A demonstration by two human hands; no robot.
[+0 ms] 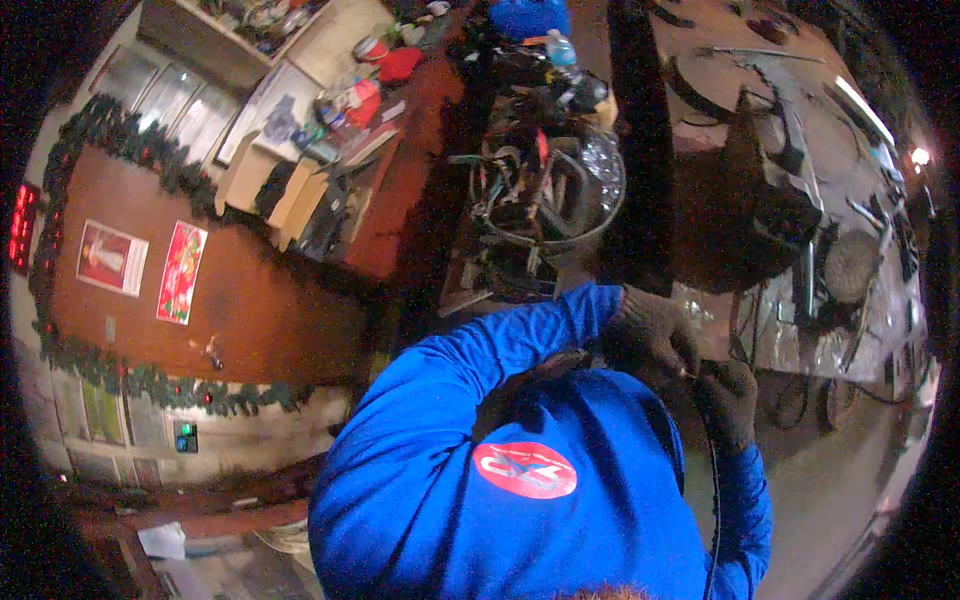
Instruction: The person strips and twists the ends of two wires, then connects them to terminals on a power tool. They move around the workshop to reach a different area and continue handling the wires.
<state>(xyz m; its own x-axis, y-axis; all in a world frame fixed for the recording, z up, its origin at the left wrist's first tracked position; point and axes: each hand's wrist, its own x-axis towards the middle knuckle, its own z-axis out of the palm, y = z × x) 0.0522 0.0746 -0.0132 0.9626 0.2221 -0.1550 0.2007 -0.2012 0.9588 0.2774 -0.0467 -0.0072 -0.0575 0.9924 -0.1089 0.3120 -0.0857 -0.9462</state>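
Both my hands wear dark knit gloves and meet in front of my blue shirt (590,450). My left hand (655,335) comes in from the left, its fingers curled closed. Just below and to the right of it, my right hand (728,400) is closed too, almost touching the left. A small pale tip (688,375) shows between the two hands; what it belongs to is too small to make out. A thin black cord (713,490) runs down from beside my right hand along the forearm.
To the right stands a metal workbench (700,30) with bars, tools and a round brown disc (853,265). Ahead, a cluttered stand carries a large metal ring (560,243) and a clear bottle (560,48). Cardboard boxes (295,200) sit on the left counter.
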